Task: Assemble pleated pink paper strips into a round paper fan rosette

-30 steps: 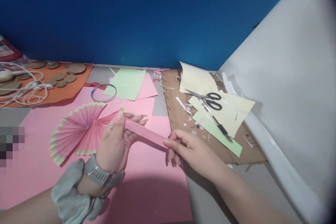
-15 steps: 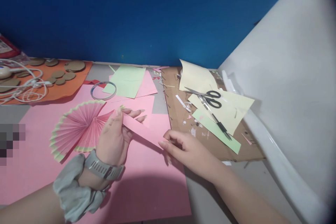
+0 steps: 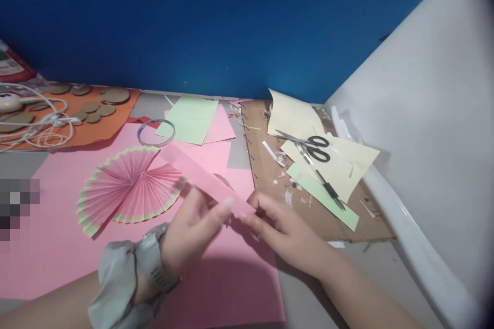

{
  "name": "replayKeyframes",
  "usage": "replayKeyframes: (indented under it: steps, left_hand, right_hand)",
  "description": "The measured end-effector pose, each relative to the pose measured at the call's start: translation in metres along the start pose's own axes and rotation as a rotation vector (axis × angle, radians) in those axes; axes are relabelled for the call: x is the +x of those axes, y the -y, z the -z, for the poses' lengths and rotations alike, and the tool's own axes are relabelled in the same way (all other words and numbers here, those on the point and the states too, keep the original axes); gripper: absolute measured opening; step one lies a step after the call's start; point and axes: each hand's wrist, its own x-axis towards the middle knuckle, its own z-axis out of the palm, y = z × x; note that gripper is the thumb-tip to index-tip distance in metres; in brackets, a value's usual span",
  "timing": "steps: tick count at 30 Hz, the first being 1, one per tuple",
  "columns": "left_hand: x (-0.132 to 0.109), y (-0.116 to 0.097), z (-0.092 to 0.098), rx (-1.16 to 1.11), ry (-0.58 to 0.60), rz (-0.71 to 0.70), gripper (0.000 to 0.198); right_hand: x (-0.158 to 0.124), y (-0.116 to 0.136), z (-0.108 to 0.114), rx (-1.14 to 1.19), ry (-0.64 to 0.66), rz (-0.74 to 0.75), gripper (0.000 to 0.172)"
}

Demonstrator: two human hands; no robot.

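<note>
A pink paper strip slants between my two hands, its far left end free above the pink sheet. My left hand pinches it near its lower right part, thumb on top. At the strip's right end, my right hand grips it between thumb and fingers. Left of my hands lies a pleated paper fan, pink with a pale green edge, on a large pink sheet. A ring of tape rests behind the fan.
Scissors and a pen lie on cream paper over cardboard at right. Green paper sits at the back. Cardboard discs and white cables cover orange paper at left.
My left hand has slid along the strip from its left end toward my right hand, uncovering more of the fan. The view has shifted slightly.
</note>
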Motion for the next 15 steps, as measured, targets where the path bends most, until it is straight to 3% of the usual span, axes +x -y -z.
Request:
replayKeyframes:
  steps: [2, 5, 10, 15]
  left_hand:
    - [-0.0032, 0.0023, -0.0011, 0.163, 0.087, 0.045, 0.028]
    - [-0.0051, 0.007, 0.0009, 0.279, 0.042, 0.102, 0.039]
    - [-0.0031, 0.0103, 0.0034, 0.298, 0.002, 0.119, 0.04]
    - [-0.0038, 0.0086, 0.0005, 0.279, 0.187, 0.158, 0.045]
  right_hand:
    - [0.0002, -0.0002, -0.001, -0.069, -0.012, 0.013, 0.031]
    - [0.0009, 0.0001, -0.0032, -0.024, -0.002, 0.004, 0.03]
    - [0.0015, 0.0029, -0.0056, 0.019, 0.058, 0.028, 0.035]
    - [0.0016, 0.0022, -0.0057, -0.088, 0.034, 0.131, 0.037]
